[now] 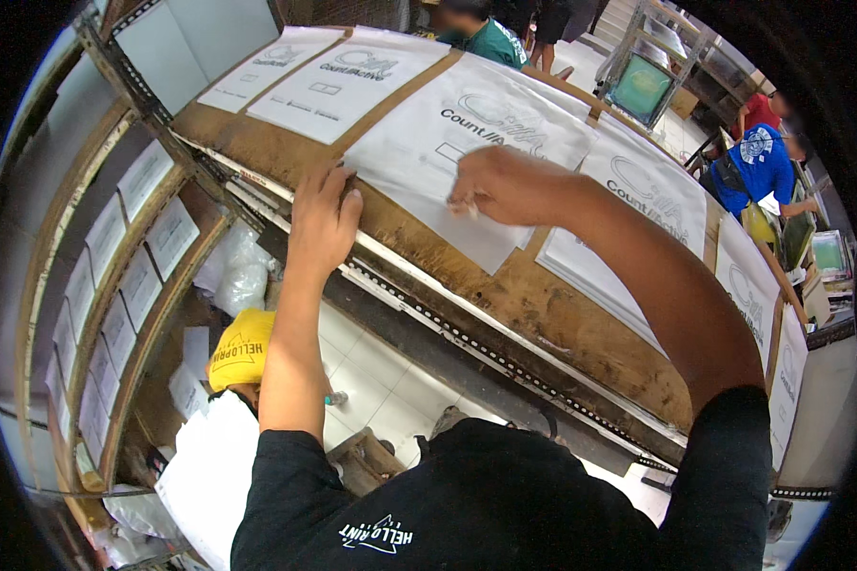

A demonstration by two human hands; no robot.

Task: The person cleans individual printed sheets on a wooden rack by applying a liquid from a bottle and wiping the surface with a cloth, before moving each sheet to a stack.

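Note:
A white printed sheet (419, 133), thin and slightly rumpled, lies across the brown board (390, 214) in front of me. Above its lower part is my right hand (490, 186), closed with the fingers pinched together. A small whitish bit shows at those fingertips, but blur hides what it is. My left hand (326, 214) rests at the board's near edge beside the sheet's left corner, fingers bent and thumb apart. Two printed sheets lie left of the middle one, with a stack of printed sheets (638, 205) to its right.
Curved racks (114, 238) holding printed sheets stand at left. Below them a person in a yellow cap (243, 347) is close to my left arm. Clear plastic bags (243, 271) sit under the board. People in green (495, 43) and blue (757, 162) are beyond it.

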